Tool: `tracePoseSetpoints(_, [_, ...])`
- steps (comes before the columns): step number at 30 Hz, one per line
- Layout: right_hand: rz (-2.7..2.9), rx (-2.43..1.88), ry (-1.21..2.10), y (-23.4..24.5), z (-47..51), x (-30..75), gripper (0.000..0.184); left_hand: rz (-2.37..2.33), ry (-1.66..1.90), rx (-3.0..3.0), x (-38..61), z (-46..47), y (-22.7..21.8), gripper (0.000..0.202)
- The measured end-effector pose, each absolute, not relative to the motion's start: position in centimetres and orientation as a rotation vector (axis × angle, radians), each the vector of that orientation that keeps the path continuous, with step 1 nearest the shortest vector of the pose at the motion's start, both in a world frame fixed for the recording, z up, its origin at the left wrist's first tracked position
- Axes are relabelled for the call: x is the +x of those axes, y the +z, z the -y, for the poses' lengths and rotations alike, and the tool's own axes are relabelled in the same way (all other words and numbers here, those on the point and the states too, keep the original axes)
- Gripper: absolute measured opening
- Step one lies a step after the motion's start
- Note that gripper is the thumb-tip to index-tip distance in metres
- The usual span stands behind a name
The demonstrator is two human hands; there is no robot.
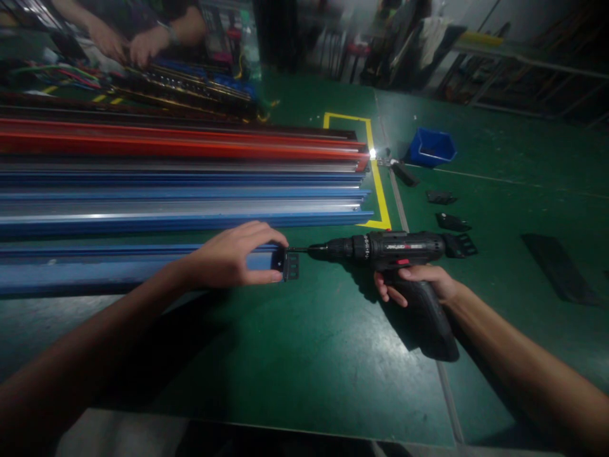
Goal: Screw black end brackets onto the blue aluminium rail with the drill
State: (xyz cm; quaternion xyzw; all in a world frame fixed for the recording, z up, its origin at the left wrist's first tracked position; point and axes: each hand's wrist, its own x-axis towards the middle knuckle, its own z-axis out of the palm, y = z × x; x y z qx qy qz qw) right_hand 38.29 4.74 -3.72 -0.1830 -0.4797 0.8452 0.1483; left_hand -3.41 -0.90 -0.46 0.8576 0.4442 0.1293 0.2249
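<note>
1. Firstly, the left hand [233, 257] is pinching a black bracket [291, 266] onto the blue rail [95, 266]'s end.
2. The right hand [413, 282] is clenching the cordless drill [385, 249], its bit touching the bracket; its white label is showing too blurred to read.
3. Farther right, loose brackets [451, 222] and a blue bin [432, 147] are lying.

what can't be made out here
Head view:
- Screw at the cordless drill bit tip: too small and dark against the black end bracket.
- End of the blue rail: covered by the left hand.
- Contents of the blue bin: hidden by its wall.
- Drill trigger: covered by the right hand.
</note>
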Motion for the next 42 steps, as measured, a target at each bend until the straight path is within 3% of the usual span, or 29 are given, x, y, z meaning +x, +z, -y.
tracePoseSetpoints(42, [1.369,-0.544,2.431,-3.72,-4.67,38.31,0.040,-1.209,0.358,2.368,-3.55,0.96,-0.41,0.050])
